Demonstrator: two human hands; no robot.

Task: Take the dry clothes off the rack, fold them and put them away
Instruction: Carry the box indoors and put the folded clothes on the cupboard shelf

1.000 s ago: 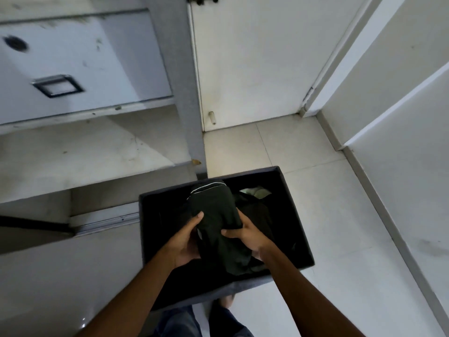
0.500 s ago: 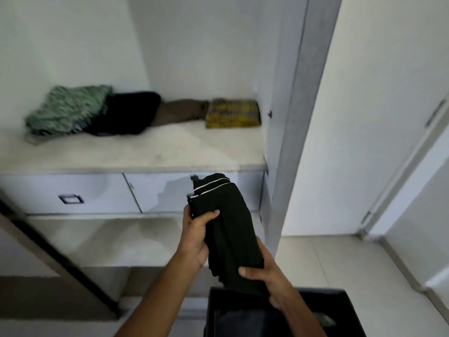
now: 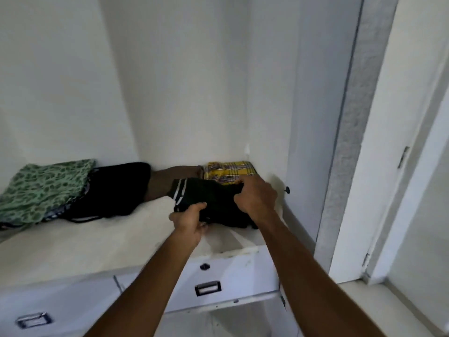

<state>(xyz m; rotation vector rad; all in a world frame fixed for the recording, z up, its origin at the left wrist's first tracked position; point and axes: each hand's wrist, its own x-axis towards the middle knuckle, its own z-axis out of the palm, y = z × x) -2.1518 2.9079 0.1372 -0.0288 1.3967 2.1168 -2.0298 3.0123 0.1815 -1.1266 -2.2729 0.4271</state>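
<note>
A folded black garment with white stripes point(image 3: 206, 198) lies on the white wardrobe shelf point(image 3: 97, 242), in front of a yellow plaid folded cloth point(image 3: 228, 171). My left hand point(image 3: 189, 220) grips its near edge from below. My right hand point(image 3: 255, 195) holds its right end, fingers curled over the top. Further left along the shelf lie a brown garment point(image 3: 167, 181), a black garment point(image 3: 116, 190) and a green patterned cloth point(image 3: 43, 190).
Below the shelf are two white drawers with metal pull handles point(image 3: 207, 288) point(image 3: 34, 319). The wardrobe's side panel point(image 3: 311, 142) and grey frame point(image 3: 349, 117) stand on the right, with a white door point(image 3: 413, 142) beyond.
The folded black garment went up from the black box on the floor to the shelf, both hands holding it. The box has left the view as my head lifted.
</note>
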